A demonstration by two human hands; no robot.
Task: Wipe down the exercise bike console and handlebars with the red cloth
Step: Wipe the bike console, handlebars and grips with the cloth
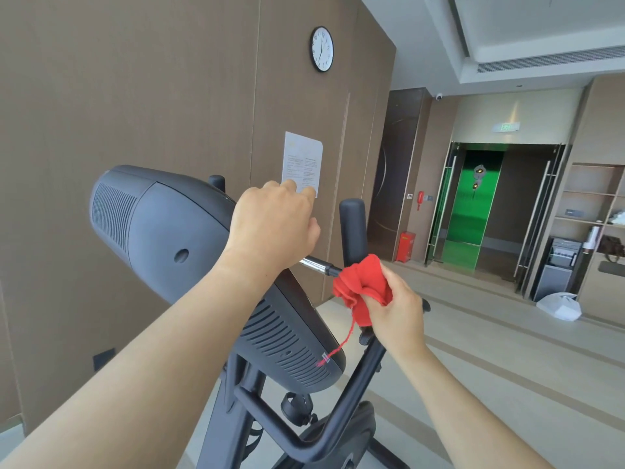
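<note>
The exercise bike's dark grey console (152, 228) fills the centre left, seen from its vented back. My left hand (274, 228) lies curled over the console's top right edge, gripping it. My right hand (395, 306) is closed around the bunched red cloth (362, 286), which is pressed around the black handlebar just past a chrome section (314, 265). A loose red thread hangs from the cloth down to the console's lower edge. An upright black handlebar grip (353, 228) stands just behind the cloth. A curved black handlebar tube (338, 424) runs below.
A brown panelled wall with a clock (322, 49) and a paper notice (302, 162) stands close behind the bike. To the right lie open floor, a green-lit doorway (473, 204), shelves, a red box (406, 247) and a white bag (559, 306).
</note>
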